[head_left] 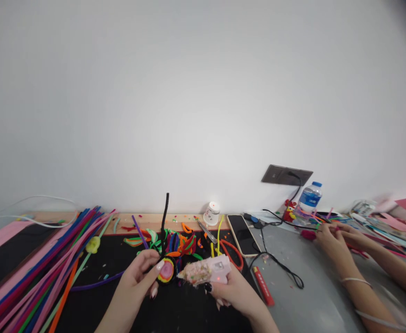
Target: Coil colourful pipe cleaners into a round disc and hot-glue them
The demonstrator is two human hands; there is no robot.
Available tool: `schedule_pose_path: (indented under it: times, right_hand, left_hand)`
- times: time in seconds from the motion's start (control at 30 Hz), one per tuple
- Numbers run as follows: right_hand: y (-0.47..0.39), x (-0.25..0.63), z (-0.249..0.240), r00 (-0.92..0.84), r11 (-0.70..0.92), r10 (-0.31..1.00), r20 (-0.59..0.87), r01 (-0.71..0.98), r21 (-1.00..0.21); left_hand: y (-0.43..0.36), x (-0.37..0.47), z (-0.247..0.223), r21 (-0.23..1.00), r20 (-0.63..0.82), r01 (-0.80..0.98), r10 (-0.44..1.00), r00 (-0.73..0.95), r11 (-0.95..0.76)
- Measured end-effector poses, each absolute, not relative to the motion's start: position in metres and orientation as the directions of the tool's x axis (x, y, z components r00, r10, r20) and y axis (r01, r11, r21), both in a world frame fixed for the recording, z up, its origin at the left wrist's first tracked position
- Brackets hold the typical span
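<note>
Between its thumb and fingers, my left hand (142, 275) holds a round coil of pipe cleaner (167, 269), pink in the middle with yellow, orange and black rings. A black pipe cleaner stem (164, 217) stands up from behind it. My right hand (229, 291) is closed around a pale pink hot glue gun (206, 270) whose front is crusted with bits of fluff. The nozzle points left and is close to the coil's edge; whether it touches, I cannot tell. Just beyond lie bundles of coloured pipe cleaners (182, 243).
Long pipe cleaners (60, 263) are spread at left. Red-handled scissors (233, 252), a paper cup (212, 213), a phone (243, 236), a black cable (282, 268) and a red box (263, 285) lie nearby. At right are a water bottle (310, 198) and another person's hands (335, 240).
</note>
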State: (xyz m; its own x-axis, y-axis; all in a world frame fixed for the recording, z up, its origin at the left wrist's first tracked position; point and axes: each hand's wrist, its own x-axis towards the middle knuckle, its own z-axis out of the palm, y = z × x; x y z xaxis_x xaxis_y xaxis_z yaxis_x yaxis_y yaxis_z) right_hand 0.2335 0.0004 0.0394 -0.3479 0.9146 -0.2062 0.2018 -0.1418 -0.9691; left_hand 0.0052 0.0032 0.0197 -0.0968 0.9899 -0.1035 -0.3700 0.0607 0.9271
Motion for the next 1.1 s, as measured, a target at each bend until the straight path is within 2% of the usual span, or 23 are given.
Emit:
schedule_pose_path:
  times: [1.1]
  right_hand:
    - [-0.0015, 0.2255, 0.0332, -0.362, -0.063, 0.924, -0.121, 0.168, -0.984]
  left_hand:
    - [0.0036, 0.0045, 0.0196, 0.887, -0.155, -0.449, 0.985, -0.074, 0.106]
